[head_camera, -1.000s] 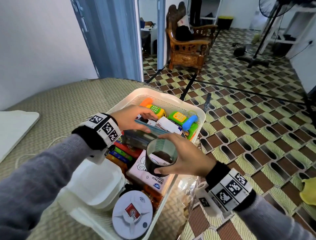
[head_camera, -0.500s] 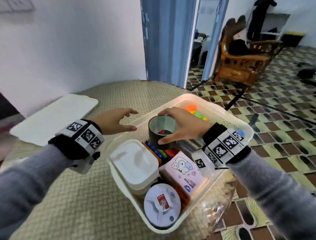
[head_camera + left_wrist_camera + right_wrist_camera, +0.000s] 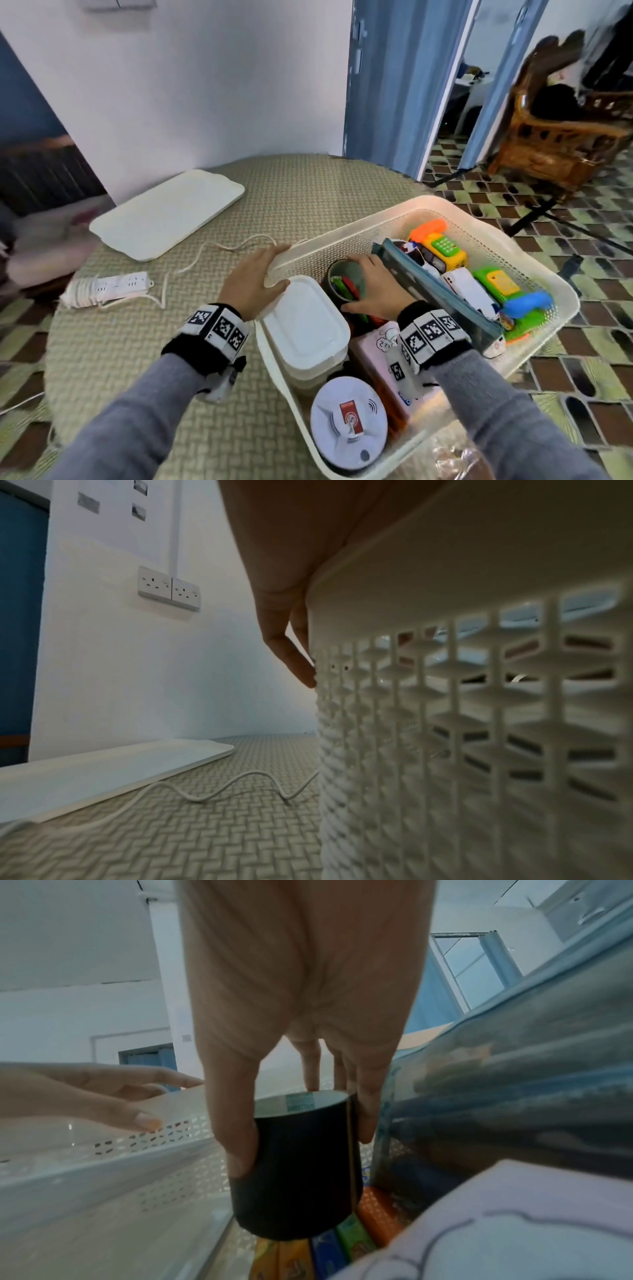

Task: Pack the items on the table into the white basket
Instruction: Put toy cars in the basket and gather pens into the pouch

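Your right hand [image 3: 371, 291] is inside the basket [image 3: 346, 233], thumb and fingers curled round the black tape roll [image 3: 301, 1167]. You hold it upright w/ its lower edge right over the colourful packs [image 3: 329, 1250]; can't tell from the wrist view if it's touching them or just clear. So this item isn't let go yet: I'd call it mid-placement, abt done.

Your left hand [image 3: 255, 284] lies spread over the basket's near-left corner, palm on the rim, thumb by the white box [image 3: 305, 329], fingertips [image 3: 301, 669] down the outer wall. Looks like bracing, not carrying anything.

Already in, relative to your right hand:
- white box just left of it, betw. your two hands
- round white alarm [image 3: 349, 425] back toward you, below the wrist
- pink tissue pack [image 3: 380, 346] under the wrist
- blue-edged pouch [image 3: 442, 291] leaning just right of your fingers
- toy phones [image 3: 445, 246] and toy cars [image 3: 466, 291] beyond the pouch, far right

Basket looks pretty full; most of the job seems done.

Still out on the table [image 3: 171, 377], all left of your left hand:
- power strip [image 3: 113, 284] w/ its coiled cable, well apart from the hand
- its loose cord [image 3: 212, 791] trailing up to the basket wall
- flat white lid or tray [image 3: 168, 212] farther out; can't tell if that's an item to pack or the basket's cover.

So probably 1–2 things left after the tape. Space is tight, strip may need to lie on top.
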Demonstrator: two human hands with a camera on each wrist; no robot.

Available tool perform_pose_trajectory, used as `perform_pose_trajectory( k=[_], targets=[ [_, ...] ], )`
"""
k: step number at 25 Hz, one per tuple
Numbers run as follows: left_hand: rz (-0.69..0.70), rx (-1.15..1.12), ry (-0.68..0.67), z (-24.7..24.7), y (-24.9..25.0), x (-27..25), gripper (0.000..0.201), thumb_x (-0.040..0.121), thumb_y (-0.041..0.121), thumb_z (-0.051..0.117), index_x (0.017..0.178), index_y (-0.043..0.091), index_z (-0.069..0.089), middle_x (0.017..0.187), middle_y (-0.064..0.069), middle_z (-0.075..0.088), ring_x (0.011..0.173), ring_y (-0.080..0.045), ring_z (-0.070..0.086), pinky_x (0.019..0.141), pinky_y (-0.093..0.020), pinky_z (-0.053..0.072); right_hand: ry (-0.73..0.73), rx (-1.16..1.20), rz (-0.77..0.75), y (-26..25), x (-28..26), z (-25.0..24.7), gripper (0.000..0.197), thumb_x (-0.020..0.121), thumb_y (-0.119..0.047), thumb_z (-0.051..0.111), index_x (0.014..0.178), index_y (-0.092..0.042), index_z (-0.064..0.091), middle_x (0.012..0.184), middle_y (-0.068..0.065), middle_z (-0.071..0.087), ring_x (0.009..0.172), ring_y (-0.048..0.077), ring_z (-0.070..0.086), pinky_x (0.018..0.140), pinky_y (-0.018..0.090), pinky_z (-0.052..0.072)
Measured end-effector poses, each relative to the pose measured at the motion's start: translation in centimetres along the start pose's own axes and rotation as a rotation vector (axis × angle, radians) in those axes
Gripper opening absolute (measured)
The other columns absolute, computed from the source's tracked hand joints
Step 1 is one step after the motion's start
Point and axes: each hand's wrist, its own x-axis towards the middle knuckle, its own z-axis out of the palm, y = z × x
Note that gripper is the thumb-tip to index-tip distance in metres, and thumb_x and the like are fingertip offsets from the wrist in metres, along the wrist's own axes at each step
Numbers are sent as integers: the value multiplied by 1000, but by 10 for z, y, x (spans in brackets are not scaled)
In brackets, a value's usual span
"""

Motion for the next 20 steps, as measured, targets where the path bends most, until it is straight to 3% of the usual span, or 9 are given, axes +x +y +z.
perform_pose_trajectory(
  k=[6, 10, 14, 17, 20],
  targets=[
    [-2, 6, 49, 1, 3, -4, 62, 85, 27, 67, 141, 31, 40, 134, 2, 51, 120, -21, 48, 97, -35, 36, 25, -123, 49, 1, -2, -1, 98, 65, -33, 84, 144, -22, 28, 142, 6, 37, 131, 29, 36, 109, 41, 34],
    [-5, 3, 44, 1, 2, -6, 62, 84, 33, 62, 141, 31, 40, 132, 2, 52, 117, -21, 50, 94, -35, 37, -17, -168, 66, -1, 0, 1, 98, 68, -32, 82, 147, -20, 25, 140, 8, 36, 130, 30, 34, 109, 42, 34],
    [-22, -32, 51, -1, 7, -9, 64, 76, 43, 50, 139, 31, 44, 126, 2, 55, 113, -19, 51, 90, -29, 37, -100, -127, 32, -1, -2, 6, 95, 73, -15, 77, 148, -16, 20, 137, 12, 36, 130, 30, 38, 107, 43, 37],
    [-110, -291, 148, 1, 9, -14, 48, 84, 13, 60, 131, 23, 54, 125, 2, 56, 111, -13, 52, 88, -17, 35, -109, -126, 47, -1, -5, 1, 89, 74, -15, 72, 147, -18, 21, 137, 11, 36, 130, 29, 37, 103, 47, 41],
    [-238, -550, 232, 0, 10, -24, 51, 82, -9, 54, 125, 19, 58, 122, 5, 59, 97, 4, 57, 77, -4, 40, -98, -86, 53, -5, -7, -5, 80, 78, -14, 67, 145, -18, 25, 139, 12, 33, 133, 30, 33, 106, 46, 38]
  ],
)
